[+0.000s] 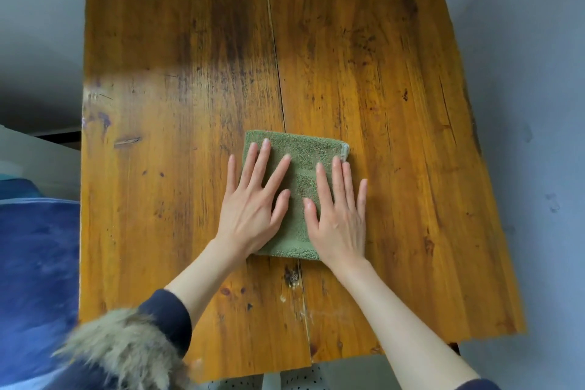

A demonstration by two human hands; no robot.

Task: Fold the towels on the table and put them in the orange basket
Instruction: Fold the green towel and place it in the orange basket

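A green towel (302, 155) lies folded into a small rectangle near the middle of the wooden table (395, 89). My left hand (253, 203) rests flat on its left half, fingers straight and spread, the little finger reaching past the towel's left edge onto the wood. My right hand (338, 209) presses flat on the right half, fingers straight and pointing away from me. The two thumbs nearly meet over the towel's middle. No orange basket is in view.
The table has a seam (278, 79) running front to back down its middle. A blue cushioned surface (34, 263) sits left of the table. Grey floor (538, 104) surrounds the table. Fur trim (123, 345) of my jacket fills the lower left.
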